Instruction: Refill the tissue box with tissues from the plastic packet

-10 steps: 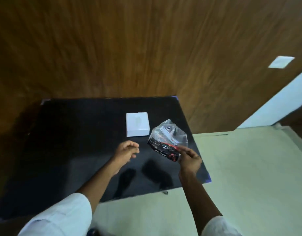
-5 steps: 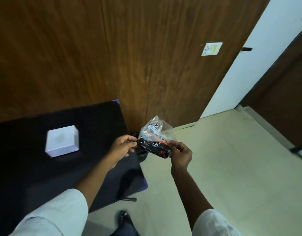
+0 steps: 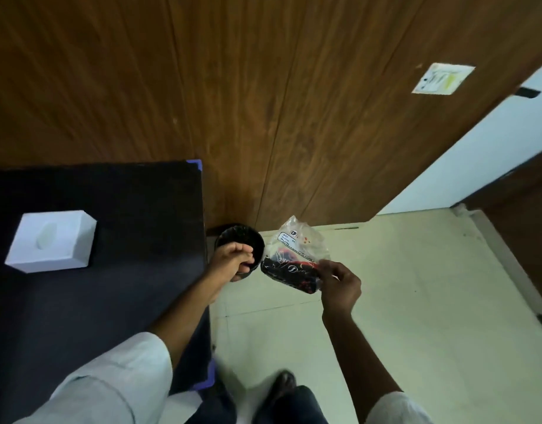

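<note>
The right hand (image 3: 340,284) is pinching the lower right edge of the plastic packet (image 3: 294,261), holding it in the air above the pale floor (image 3: 416,301), clear of the tabletop (image 3: 110,301). The left hand (image 3: 233,260) is hanging loosely curled, holding nothing, over a dark round bin (image 3: 239,237) standing on the floor just beside the tabletop edge. The white tissue box (image 3: 51,241) is sitting on the black tabletop, well apart from both hands.

Left hand (image 3: 231,261) loosely curled, right hand (image 3: 340,281) pinched, both forearms outstretched.
</note>
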